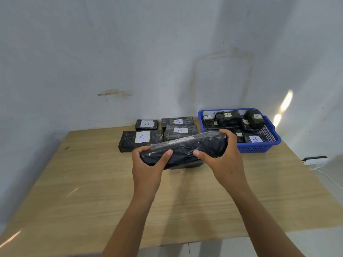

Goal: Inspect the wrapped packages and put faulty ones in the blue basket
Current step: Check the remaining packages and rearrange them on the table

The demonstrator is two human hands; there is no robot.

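Both hands hold a long black wrapped package [183, 148] tilted above the wooden table [92, 191], its white label mostly turned away. My left hand [148, 167] grips its near left end, thumb on the front face. My right hand [224, 160] grips its right end, fingers curled over the top. The blue basket [259, 147] sits at the back right, holding several black packages with A and B labels. Another package lies partly hidden under the held one.
Several black wrapped packages labelled A [141, 140] and B [177, 121] lie in a group at the table's back centre, against the pale wall. A white power strip [314, 160] with a cable lies on the floor to the right.
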